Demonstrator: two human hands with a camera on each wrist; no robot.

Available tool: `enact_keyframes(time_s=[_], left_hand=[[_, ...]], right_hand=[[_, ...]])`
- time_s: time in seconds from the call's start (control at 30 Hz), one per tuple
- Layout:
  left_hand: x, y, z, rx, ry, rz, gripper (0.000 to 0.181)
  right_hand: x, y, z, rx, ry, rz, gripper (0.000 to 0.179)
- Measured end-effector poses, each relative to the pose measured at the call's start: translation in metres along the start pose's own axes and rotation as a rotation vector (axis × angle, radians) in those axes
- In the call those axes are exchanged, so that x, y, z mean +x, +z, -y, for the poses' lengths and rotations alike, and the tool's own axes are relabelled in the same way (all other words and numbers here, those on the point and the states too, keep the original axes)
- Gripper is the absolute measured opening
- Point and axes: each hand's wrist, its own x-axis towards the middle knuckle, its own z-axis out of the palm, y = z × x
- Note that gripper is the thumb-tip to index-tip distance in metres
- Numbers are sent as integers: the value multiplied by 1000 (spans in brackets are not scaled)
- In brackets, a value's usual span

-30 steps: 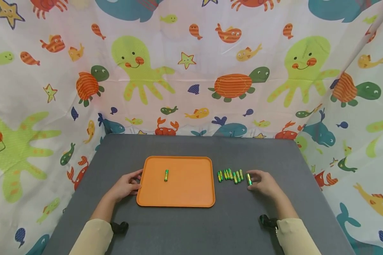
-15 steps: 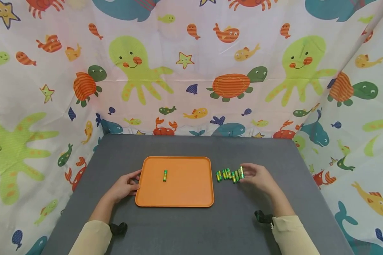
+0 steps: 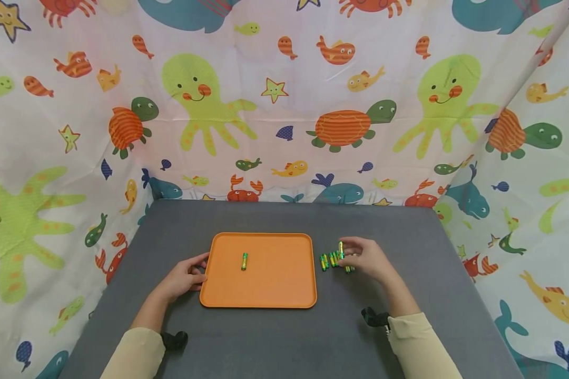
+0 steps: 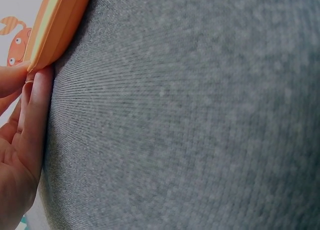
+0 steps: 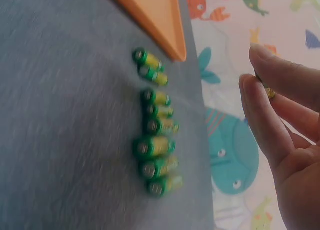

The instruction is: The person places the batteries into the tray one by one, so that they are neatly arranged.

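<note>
An orange tray (image 3: 261,292) lies on the grey table, with one green and yellow battery (image 3: 244,261) on its left part. My left hand (image 3: 182,276) pinches the tray's left rim; the left wrist view shows thumb and fingertips (image 4: 42,77) at the rim. Between thumb and fingers, my right hand (image 3: 367,259) holds another battery (image 3: 341,249) above the row to the right of the tray. Only a bit of that held battery (image 5: 270,93) peeks out in the right wrist view. Below it lie several loose batteries (image 5: 155,147) side by side, partly covered by the hand in the head view.
The grey table (image 3: 265,342) reaches back to a white curtain (image 3: 275,63) printed with sea animals, which also hangs at both sides. Each wrist wears a small black camera (image 3: 174,341) on a strap.
My right hand has lifted a battery from the right of the row and carried it leftward toward the tray. The left hand stays at the tray's rim.
</note>
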Motion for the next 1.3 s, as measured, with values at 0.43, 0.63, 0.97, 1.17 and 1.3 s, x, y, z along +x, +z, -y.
enact_keyframes(time_s=[0.43, 0.63, 0.97, 1.17, 1.3], left_hand=[[3, 3, 0, 10, -5, 3, 70], [3, 4, -2, 9, 15, -5, 71], [5, 5, 0, 15, 14, -9, 70], [6, 4, 1, 4, 20, -2, 71], [1, 2, -1, 0, 18, 4, 72]], right_hand=[[16, 19, 31, -36, -13, 3, 59], [25, 29, 41, -36, -21, 9, 61], [38, 53, 56, -25, -40, 46, 58], [47, 65, 61, -16, -69, 65, 55], [51, 76, 63, -1, -75, 84, 57]])
